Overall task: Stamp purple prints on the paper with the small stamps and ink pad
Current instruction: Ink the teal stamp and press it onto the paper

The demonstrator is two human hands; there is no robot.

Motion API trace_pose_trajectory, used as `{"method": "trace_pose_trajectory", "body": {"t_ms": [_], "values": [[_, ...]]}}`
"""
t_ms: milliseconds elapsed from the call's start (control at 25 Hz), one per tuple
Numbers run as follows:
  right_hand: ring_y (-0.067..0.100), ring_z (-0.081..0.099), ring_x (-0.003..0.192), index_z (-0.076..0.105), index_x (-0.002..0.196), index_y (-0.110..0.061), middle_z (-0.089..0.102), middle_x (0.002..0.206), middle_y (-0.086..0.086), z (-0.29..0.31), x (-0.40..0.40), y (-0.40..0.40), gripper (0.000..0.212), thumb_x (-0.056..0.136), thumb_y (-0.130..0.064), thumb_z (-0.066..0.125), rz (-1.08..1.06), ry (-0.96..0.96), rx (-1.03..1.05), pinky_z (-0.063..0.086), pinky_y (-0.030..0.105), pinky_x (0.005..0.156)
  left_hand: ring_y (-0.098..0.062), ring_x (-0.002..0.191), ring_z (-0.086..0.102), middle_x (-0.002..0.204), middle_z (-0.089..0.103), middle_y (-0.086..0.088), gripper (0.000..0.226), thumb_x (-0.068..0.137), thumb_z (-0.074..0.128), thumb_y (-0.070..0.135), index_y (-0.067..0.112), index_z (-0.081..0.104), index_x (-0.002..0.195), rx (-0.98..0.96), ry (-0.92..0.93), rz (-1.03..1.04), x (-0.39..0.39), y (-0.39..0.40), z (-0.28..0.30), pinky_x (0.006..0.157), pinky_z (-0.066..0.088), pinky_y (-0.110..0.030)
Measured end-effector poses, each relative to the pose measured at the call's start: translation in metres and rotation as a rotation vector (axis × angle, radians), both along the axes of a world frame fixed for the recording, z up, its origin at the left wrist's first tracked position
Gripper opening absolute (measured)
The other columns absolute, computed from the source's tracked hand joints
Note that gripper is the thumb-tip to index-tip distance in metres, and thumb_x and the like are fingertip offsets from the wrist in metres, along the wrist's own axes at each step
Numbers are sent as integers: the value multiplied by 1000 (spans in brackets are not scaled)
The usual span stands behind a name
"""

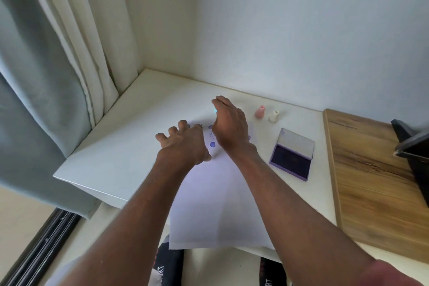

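A white desk [130, 137] fills the corner of a pale-walled room, with grey and cream curtains to the left and a wooden board [371, 181] on the right. On it lies the paper [216, 195], its long axis running from the person's lap toward the wall, with several purple prints [212, 144], hearts and a smiley among them, gathered near its far end. The right hand [228, 126] hovers over that far end, fingers curled round something small and pale blue, seemingly a stamp [215, 110], though most of it is hidden. The left hand [183, 144] rests spread and empty on the paper's left side, just beside the prints, apparently steadying the sheet. To the right of the paper, well clear of both hands, sits the open ink pad [291, 160], lid raised; beyond it stand a pink stamp [260, 112] and a cream stamp [274, 115]. The pad and spare stamps lie on the right hand's side, so that hand is the nearer for re-inking or swapping.
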State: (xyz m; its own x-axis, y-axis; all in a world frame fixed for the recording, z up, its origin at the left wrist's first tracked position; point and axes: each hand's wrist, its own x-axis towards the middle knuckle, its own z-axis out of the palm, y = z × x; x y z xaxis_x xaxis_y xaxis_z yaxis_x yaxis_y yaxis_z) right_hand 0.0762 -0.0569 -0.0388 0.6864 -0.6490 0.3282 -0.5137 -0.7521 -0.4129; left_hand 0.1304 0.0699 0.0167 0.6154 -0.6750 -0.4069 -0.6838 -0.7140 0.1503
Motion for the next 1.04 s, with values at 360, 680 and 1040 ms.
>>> {"method": "trace_pose_trajectory", "body": {"t_ms": [360,680,1040], "values": [[20,71,76,80,96,-9,78,87,5,20,-6,-14,12,88,-6,71,-357,-599,780,54,20,86,-33,112,62,123,64,-8,36,98,57,40,18,62,126,-426,22,162,7,-10,9,93,46,-42],[11,50,49,65,93,-11,55,66,3,70,-92,-3,28,93,-38,73,-264,-836,1620,42,20,46,-23,80,76,86,78,-3,42,90,68,59,24,72,112,-889,554,122,-32,-32,31,58,58,-35],[16,65,67,72,115,-2,75,91,13,102,-210,-7,35,90,-25,78,-358,-655,1310,54,25,59,-25,73,72,93,75,-20,28,84,82,9,10,77,112,-971,895,-134,-104,-59,32,74,62,-36]]}}
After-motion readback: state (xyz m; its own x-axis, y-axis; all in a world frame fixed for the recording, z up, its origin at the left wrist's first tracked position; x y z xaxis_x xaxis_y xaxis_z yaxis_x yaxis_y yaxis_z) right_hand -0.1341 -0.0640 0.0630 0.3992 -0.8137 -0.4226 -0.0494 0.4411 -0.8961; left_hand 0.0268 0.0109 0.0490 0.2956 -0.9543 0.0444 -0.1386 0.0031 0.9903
